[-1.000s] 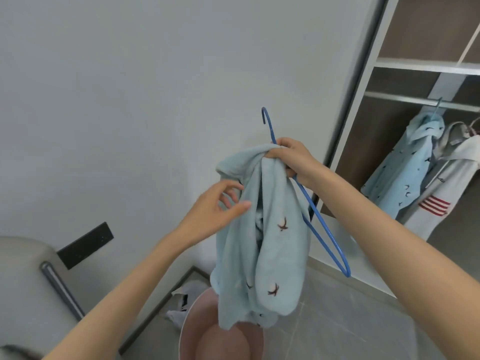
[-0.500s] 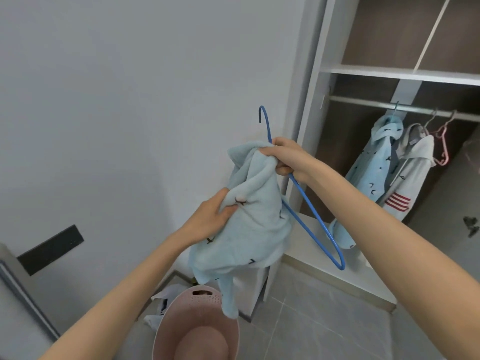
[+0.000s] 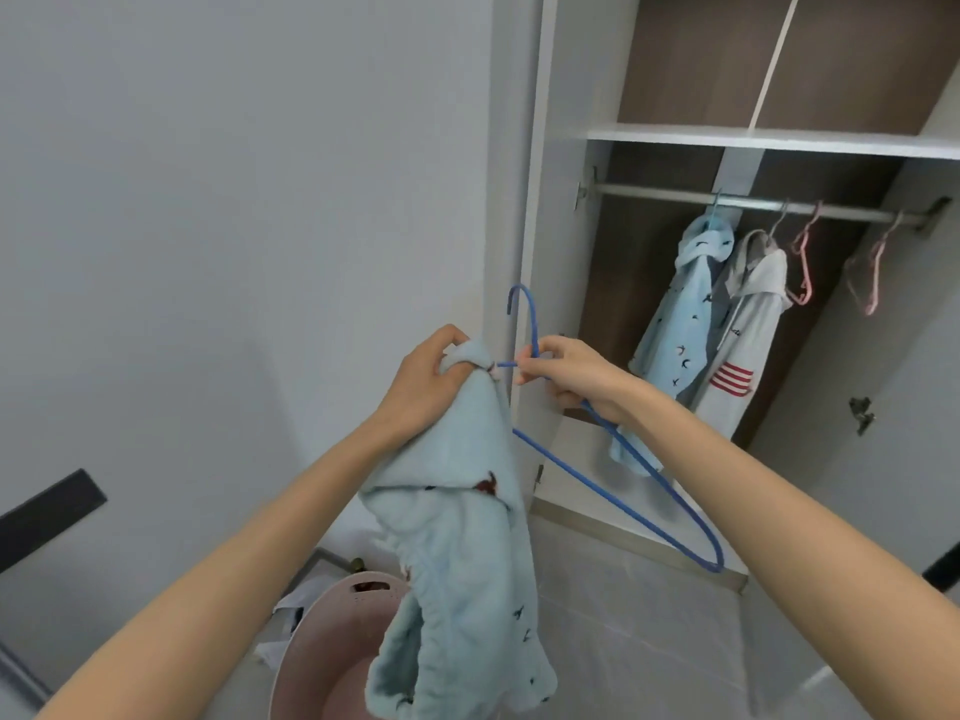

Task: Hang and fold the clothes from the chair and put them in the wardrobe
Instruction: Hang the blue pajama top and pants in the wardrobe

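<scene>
A: What were the two hands doing?

B: The left hand (image 3: 431, 379) gripped the top end of the fluffy blue shirt (image 3: 467, 563), bunched up in its fingers. The right hand (image 3: 569, 379) pinched the blue hanger (image 3: 533, 324) just under its hook. The hands were close together, and the shirt hung down below the left one.

A: Was the shirt on the hanger yet?

B: Not that I could see. One hanger arm went behind the cloth. The other stuck out below the right hand.

A: How could that step be done well?

B: I think the left hand should hold the neck hole open. Then the right hand could push one hanger arm into a shoulder, and then the other. The hook should stay poking out on top. The cloth looked floppy, so it might slide off one side.

A: What was in the wardrobe (image 3: 556, 148)?

B: It stood open past the right hand. On its rail (image 3: 675, 195) hung a blue jacket (image 3: 685, 324), a white jacket (image 3: 743, 345) with red stripes, and two pink hangers (image 3: 804, 275).

A: And the basket?

B: A pink basket (image 3: 298, 646) sat under the left hand. I could not tell what was in it.
</scene>
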Demonstrator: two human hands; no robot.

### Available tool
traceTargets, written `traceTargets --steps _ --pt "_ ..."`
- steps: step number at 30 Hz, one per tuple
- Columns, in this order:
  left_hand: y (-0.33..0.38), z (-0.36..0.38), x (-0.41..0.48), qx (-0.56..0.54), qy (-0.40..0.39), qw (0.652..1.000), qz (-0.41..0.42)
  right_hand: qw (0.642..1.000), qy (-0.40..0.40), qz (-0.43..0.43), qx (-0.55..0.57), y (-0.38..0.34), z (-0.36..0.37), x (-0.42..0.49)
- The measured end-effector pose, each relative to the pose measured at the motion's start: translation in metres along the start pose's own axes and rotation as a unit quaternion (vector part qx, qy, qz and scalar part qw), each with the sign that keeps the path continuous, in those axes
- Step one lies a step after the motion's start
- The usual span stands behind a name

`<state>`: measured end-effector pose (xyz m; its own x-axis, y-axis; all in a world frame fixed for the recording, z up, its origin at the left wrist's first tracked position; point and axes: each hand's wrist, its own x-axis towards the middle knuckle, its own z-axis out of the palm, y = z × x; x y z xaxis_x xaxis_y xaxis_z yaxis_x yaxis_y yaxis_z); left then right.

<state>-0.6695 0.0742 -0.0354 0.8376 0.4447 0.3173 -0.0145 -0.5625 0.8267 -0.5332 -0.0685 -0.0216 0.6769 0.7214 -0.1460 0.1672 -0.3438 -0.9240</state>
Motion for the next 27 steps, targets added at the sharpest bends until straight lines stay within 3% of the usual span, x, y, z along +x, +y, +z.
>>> traceTargets --steps 3,9,12,18,23,27 --pt "0.001 0.020 0.006 -0.064 0.018 0.997 -0.049 0.999 0.019 -0.034 0.033 0.014 -0.013 -0.023" --pt "0.032 0.059 0.029 -0.127 0.011 0.989 -0.076 0.993 -0.031 -0.106 0.045 0.055 -0.023 -0.064" --pt "0.049 0.080 0.034 -0.168 0.001 0.980 -0.107 0.986 0.014 -0.156 0.064 0.070 -0.028 -0.073" --pt "0.061 0.109 0.040 -0.247 -0.056 0.952 -0.174 0.961 0.163 -0.222 -0.005 0.075 -0.055 -0.073" --pt "0.067 0.103 0.041 -0.269 -0.149 0.947 -0.091 0.948 0.239 -0.188 0.090 0.058 -0.081 -0.068" --pt "0.056 0.091 0.043 -0.163 -0.262 0.947 0.090 0.939 0.276 -0.162 0.123 0.041 -0.103 -0.060"
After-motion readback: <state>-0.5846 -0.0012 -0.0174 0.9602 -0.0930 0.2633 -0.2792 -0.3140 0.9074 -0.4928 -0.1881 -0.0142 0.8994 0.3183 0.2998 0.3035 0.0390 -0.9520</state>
